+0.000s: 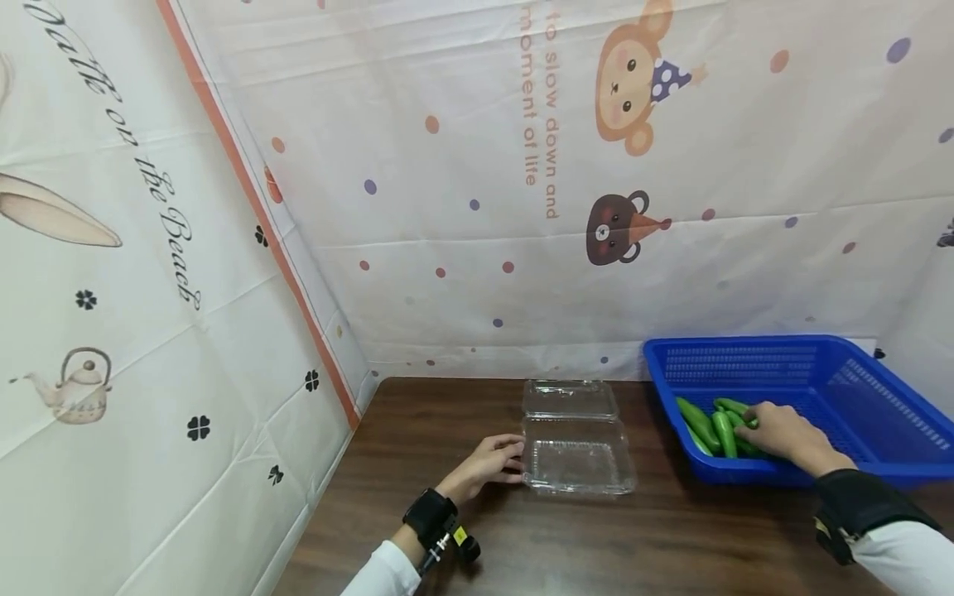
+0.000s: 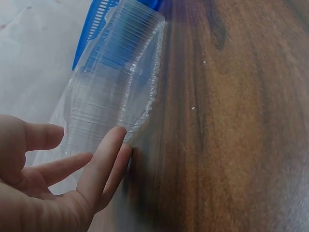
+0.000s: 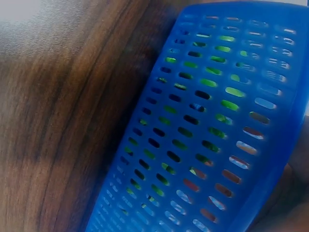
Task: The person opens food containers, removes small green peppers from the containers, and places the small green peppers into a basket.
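The green peppers (image 1: 715,426) lie in a small heap in the near left corner of the blue basket (image 1: 879,389), which sits on the counter (image 1: 462,530) at the right. The right hand (image 1: 782,432) rests on top of them with its fingers bent down into the heap; whether its grip has already closed round a pepper cannot be told, since the back of the hand covers the fingertips. The step in hand looks like picking a pepper out of the basket. The clear clamshell box (image 1: 577,451) stands open near the middle of the counter, well apart from the basket, its lid laid back toward the wall. The left hand (image 1: 488,463) touches the box's left edge with relaxed, spread fingers, seemingly steadying it.

The next move would call for a firm pinch on one pepper and a lift clear of the basket wall. The right wrist view shows only the basket's slotted outer wall, with green glimpsed through the holes. The left wrist view is blurred, and the box's rim is hard to trace.
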Motion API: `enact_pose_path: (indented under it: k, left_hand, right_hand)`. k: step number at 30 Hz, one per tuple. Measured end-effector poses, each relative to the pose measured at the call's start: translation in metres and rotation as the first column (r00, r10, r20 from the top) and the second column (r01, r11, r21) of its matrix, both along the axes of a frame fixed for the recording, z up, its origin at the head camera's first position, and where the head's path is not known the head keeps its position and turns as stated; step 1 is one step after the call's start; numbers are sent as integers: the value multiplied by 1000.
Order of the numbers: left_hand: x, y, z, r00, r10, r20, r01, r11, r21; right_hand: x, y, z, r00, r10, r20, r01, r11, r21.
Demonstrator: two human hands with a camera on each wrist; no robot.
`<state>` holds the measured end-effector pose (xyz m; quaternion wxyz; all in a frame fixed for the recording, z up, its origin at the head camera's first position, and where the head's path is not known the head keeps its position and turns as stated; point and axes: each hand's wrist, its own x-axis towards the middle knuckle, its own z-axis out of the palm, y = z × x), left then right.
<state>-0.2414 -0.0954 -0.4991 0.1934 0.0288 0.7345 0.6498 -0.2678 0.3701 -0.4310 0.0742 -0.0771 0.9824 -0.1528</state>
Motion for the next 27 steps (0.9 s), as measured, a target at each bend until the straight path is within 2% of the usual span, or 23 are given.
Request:
enact_pose_path:
  k: [5, 9, 12, 14, 19, 21, 27]
  left_hand:
    - [0, -4, 2, 1000, -3, 1, 3, 1000, -7]
    - [-2, -8, 4, 1000, -3, 1, 3, 1000, -13]
    - [-3, -11, 5, 1000, -5, -2, 5, 1000, -26]
    - [-2, -15, 7, 1000, -11, -7, 11, 999, -42]
    - [0, -32, 17, 999, -22, -38, 18, 996, -91]
    - [0, -41, 23, 998, -12, -61, 5, 993, -115]
    - [-3, -57, 32, 989, 50, -138, -76, 979, -190]
  right_hand:
    - [-1, 0, 3, 999, -19, -28, 19, 1000, -23]
    - [-2, 3, 11, 995, -13, -100, 8, 999, -45]
    - [-1, 4, 13, 982, -18, -186, 5, 998, -68]
    - [-2, 3, 15, 964, -21, -267, 0, 997, -78]
    - [-7, -14, 20, 891, -42, -453, -8, 994, -107]
    - [-9, -24, 24, 881, -47, -471, -20, 990, -137]
    - [-3, -58, 40, 890, 7, -457, -93, 982, -167]
